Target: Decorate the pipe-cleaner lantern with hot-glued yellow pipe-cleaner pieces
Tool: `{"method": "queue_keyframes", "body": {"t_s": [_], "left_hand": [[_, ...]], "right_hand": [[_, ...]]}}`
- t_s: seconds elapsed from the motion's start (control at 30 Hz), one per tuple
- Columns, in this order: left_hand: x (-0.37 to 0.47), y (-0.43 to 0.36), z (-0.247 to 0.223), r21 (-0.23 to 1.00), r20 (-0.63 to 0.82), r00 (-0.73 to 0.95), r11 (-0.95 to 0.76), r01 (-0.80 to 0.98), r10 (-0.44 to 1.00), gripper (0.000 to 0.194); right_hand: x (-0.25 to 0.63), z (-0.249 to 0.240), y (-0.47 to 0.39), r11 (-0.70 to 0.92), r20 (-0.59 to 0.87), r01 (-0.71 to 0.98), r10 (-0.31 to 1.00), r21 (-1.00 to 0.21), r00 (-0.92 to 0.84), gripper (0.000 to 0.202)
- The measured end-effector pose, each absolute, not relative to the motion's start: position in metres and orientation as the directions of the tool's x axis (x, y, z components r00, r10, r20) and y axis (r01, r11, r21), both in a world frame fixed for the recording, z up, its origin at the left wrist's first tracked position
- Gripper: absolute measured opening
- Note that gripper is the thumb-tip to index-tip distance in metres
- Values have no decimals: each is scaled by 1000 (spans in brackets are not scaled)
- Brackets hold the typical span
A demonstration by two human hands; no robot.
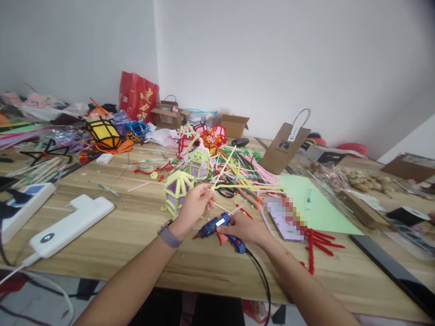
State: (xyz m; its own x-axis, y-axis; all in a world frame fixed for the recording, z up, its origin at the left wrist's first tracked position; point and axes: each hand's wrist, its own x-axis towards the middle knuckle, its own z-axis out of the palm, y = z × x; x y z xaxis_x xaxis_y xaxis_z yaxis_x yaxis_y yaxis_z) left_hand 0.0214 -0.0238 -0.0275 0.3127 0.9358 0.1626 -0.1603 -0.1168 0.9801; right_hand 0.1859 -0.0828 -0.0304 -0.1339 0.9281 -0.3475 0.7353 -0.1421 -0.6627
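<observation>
My left hand (pixel 197 199), with a watch on its wrist, pinches a thin wooden stick (pixel 225 166) and a yellow-green pipe cleaner (pixel 253 186). The stick slants up and away; the pipe cleaner stretches out to the right. In my right hand (pixel 243 227) is a blue hot glue gun (pixel 211 227), its nozzle pointing left and down, with a clear glue stick (pixel 235 210) at its rear. Just left of my left hand stands a small yellow-green and purple lantern (pixel 174 195), partly covered by it. Behind is a similar lantern with a pinkish top (pixel 199 164).
Loose pipe cleaners (pixel 253 165) lie beyond my hands. A phone (pixel 283 219), partly pixelated, and red twisted pipe cleaners (pixel 311 249) lie at right, near a green sheet (pixel 316 203). The gun's black cable (pixel 263 271) hangs over the edge. White power strips (pixel 73 226) are left.
</observation>
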Motion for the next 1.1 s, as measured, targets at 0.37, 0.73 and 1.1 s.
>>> {"method": "queue_keyframes", "body": {"t_s": [0.37, 0.73, 1.1], "left_hand": [[20, -21, -31, 994, 108, 319, -102, -36, 941, 20], [15, -33, -30, 565, 452, 414, -612, 553, 790, 24], [3, -38, -17, 613, 490, 680, -770, 176, 545, 21]], "right_hand": [[175, -3, -80, 134, 684, 949, 666, 284, -299, 21], [173, 21, -84, 352, 382, 859, 786, 371, -487, 23], [224, 77, -35, 380, -183, 696, 787, -608, -589, 25]]}}
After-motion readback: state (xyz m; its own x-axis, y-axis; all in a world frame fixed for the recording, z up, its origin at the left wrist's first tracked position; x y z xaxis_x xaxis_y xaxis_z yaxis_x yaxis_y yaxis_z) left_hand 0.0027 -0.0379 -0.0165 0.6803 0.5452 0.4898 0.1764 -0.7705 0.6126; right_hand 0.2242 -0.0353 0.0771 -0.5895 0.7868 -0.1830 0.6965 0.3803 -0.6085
